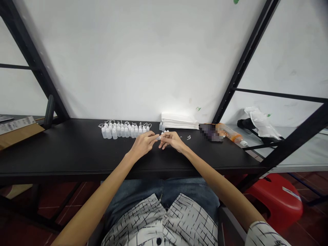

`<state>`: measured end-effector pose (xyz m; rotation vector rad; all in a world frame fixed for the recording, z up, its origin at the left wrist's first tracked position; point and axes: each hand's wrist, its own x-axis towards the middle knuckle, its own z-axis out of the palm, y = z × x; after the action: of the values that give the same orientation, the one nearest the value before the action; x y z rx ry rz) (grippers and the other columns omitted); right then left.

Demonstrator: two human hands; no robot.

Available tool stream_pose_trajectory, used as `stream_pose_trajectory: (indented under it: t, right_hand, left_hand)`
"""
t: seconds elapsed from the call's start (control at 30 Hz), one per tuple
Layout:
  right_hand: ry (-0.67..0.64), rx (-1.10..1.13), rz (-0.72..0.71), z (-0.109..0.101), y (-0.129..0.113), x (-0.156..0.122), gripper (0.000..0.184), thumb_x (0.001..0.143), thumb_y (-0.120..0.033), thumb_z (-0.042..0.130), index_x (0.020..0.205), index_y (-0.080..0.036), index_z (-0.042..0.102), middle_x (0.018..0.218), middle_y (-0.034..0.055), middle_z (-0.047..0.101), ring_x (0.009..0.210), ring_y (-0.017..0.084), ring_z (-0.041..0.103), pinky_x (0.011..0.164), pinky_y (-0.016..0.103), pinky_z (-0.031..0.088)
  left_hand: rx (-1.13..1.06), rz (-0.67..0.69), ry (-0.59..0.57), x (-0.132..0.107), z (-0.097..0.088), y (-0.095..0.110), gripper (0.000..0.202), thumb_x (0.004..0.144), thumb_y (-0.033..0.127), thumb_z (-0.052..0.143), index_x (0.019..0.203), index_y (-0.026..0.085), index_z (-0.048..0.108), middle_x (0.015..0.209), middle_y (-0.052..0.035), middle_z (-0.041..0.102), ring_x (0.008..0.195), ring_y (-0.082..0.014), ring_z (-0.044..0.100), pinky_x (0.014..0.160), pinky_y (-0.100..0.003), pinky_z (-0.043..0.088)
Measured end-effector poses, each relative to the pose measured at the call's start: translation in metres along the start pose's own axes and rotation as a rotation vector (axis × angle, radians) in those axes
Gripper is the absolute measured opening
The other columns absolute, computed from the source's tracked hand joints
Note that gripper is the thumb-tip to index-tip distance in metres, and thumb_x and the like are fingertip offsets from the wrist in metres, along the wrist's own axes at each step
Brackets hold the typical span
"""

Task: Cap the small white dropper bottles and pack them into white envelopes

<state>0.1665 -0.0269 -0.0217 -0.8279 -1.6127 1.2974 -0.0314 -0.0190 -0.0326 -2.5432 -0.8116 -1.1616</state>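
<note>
Over the middle of the black table (71, 150), my left hand (143, 141) grips a small translucent dropper bottle (158, 138), mostly covered by the fingers. From the other side, the fingertips of my right hand (173, 140) pinch its tip end; whether they hold a separate cap there cannot be made out. Several similar dropper bottles (126, 131) stand upright in close rows behind and left of my left hand, with white loops at their tops. A few more bottles (162, 126) stand beyond my hands. A small white curled piece (189, 137) lies to the right.
A stack of white sheets (179, 121) lies against the wall. To the right are a dark pixelated item (211, 133) and a drink bottle with an orange label (232, 134). A cardboard box (20, 131) is at far left, a red stool (279, 200) below right.
</note>
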Motion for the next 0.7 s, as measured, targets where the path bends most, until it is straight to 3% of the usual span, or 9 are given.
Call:
stream_pose_trajectory:
  t: [0.23, 0.4, 0.57, 0.7]
  right_hand:
    - [0.012, -0.084, -0.007, 0.001, -0.007, 0.003, 0.038, 0.073, -0.05, 0.072, 0.077, -0.013, 0.065, 0.066, 0.0043, 0.066, 0.059, 0.018, 0.069, 0.047, 0.023, 0.053]
    - [0.118, -0.04, -0.059, -0.005, -0.016, 0.006, 0.04, 0.073, -0.05, 0.072, 0.093, -0.016, 0.064, 0.072, 0.0013, 0.063, 0.054, 0.014, 0.066, 0.044, 0.022, 0.051]
    - [0.279, -0.097, -0.16, -0.033, -0.023, 0.024, 0.041, 0.077, -0.048, 0.068, 0.105, -0.019, 0.061, 0.076, 0.0, 0.061, 0.053, 0.015, 0.065, 0.043, 0.024, 0.05]
    - [0.455, -0.444, -0.165, -0.067, -0.015, 0.039, 0.025, 0.082, -0.039, 0.06, 0.085, -0.015, 0.063, 0.074, 0.0021, 0.062, 0.047, 0.011, 0.059, 0.046, 0.024, 0.045]
  left_hand:
    - [-0.07, -0.253, -0.16, 0.008, -0.012, 0.013, 0.025, 0.092, 0.029, 0.052, 0.105, 0.019, 0.071, 0.077, -0.0045, 0.066, 0.068, -0.0168, 0.06, 0.06, -0.025, 0.043]
    - [-0.464, -0.526, -0.179, 0.013, -0.017, 0.016, 0.042, 0.093, 0.042, 0.05, 0.121, 0.015, 0.064, 0.068, -0.0016, 0.065, 0.057, -0.0159, 0.063, 0.06, -0.028, 0.05]
    - [-0.802, -0.693, -0.166, 0.015, -0.02, 0.013, 0.049, 0.091, 0.047, 0.052, 0.126, 0.012, 0.057, 0.065, -0.0001, 0.061, 0.053, -0.0149, 0.063, 0.053, -0.028, 0.054]
    - [-0.893, -0.718, -0.141, 0.015, -0.021, 0.013, 0.038, 0.09, 0.046, 0.055, 0.112, 0.015, 0.054, 0.065, 0.0011, 0.059, 0.05, -0.0142, 0.062, 0.047, -0.027, 0.054]
